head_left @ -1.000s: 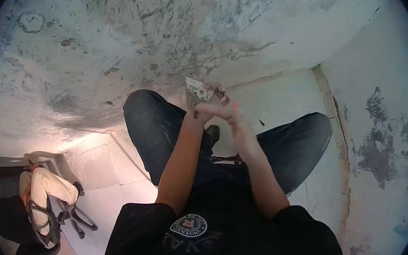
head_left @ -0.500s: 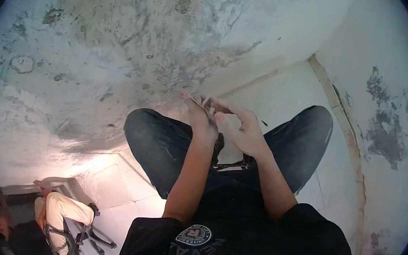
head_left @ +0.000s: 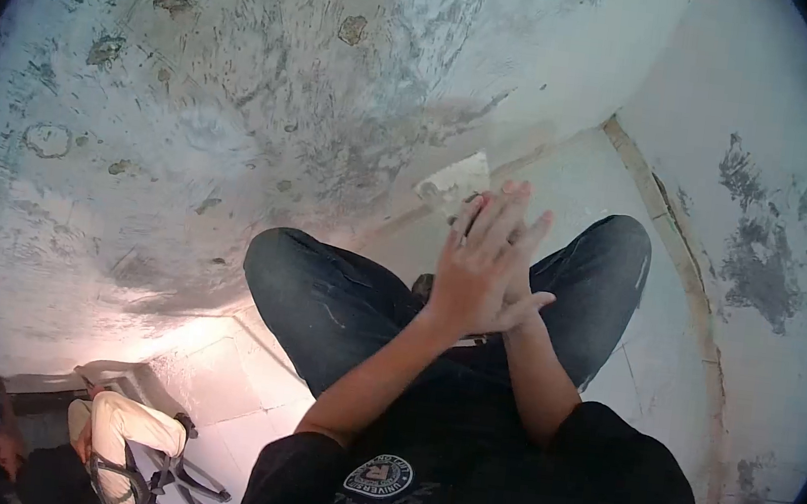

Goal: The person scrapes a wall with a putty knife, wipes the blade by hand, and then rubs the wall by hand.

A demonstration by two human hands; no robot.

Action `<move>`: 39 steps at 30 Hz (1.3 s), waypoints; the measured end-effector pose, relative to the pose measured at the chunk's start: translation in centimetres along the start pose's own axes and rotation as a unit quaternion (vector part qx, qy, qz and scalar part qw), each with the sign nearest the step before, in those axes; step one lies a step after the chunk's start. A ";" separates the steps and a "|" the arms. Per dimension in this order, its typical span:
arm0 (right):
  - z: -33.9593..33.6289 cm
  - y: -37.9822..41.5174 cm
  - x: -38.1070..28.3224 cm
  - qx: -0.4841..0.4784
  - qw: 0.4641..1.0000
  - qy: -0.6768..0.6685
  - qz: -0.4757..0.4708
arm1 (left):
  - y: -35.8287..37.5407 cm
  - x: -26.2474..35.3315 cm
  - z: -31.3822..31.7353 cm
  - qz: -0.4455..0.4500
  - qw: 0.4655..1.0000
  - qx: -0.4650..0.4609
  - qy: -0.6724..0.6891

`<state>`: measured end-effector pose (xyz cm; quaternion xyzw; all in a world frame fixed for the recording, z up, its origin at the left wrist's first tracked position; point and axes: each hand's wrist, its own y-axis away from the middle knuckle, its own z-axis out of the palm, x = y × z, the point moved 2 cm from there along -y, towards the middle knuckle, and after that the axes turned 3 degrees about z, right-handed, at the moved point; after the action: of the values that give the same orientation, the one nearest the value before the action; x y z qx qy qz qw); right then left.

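Note:
My left hand (head_left: 475, 275) lies across the front of my right hand (head_left: 522, 276), fingers stretched and somewhat apart, its back toward me. Most of my right hand is hidden behind it, so its grip cannot be made out. A flat pale blade, like a scraper's (head_left: 458, 181), sticks out just beyond the fingertips; its other end is hidden by the hands. Both hands are above my lap, between my bent knees.
A rough, stained wall (head_left: 240, 114) rises in front, and another wall (head_left: 768, 244) with dark patches stands at the right. Pale floor tiles (head_left: 280, 377) show beside my knees. At the lower left a person (head_left: 120, 429) sits in a black chair (head_left: 189, 472).
Both hands have moved right and come together, the left now laid over the right with its fingers stretched. The pale blade has come into clear view beyond the fingertips.

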<state>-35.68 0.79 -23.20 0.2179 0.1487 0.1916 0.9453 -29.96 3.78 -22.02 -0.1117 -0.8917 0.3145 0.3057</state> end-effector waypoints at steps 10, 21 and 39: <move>-1.4 -3.4 -1.4 -0.031 0.892 0.431 -0.131 | -1.0 -2.7 -1.8 0.048 0.993 0.066 -0.083; -1.7 -4.6 -3.9 -0.024 0.944 0.278 -0.177 | -1.5 -1.0 0.3 0.097 0.995 -0.012 -0.006; -3.4 -4.0 -2.1 -0.057 0.885 0.448 -0.113 | -3.6 -3.3 2.6 -0.191 0.947 0.040 0.253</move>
<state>-37.54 -2.20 -27.59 0.0367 0.5692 0.1693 0.8037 -29.02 -1.58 -22.95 -0.0029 -0.7761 0.2472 0.5802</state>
